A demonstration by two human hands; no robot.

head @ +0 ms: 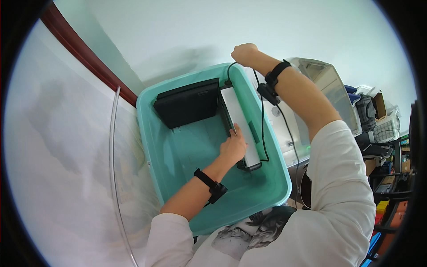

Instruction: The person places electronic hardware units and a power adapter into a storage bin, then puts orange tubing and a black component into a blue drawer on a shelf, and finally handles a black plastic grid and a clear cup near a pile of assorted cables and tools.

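Observation:
A large teal plastic tub (200, 223) lies before me. Inside it, along the right wall, stands a long white-and-black device (238, 123), and my left hand (233, 147) rests on its side with the fingers partly spread. My right hand (245, 54) is closed in a fist above the tub's far right corner. A black cable (263, 130) runs from that fist down to the device; one part enters a plug at its far end. A black flat case or box (188, 103) leans against the tub's far wall. Both wrists wear black straps with small modules.
Translucent plastic sheeting (76, 160) with a clear tube (115, 167) hangs at the left, beside a dark red beam (90, 63). A clear plastic bin (327, 90) stands right of the tub. Farther right are a dark backpack (366, 113) and a shelf (388, 195) with coloured bins.

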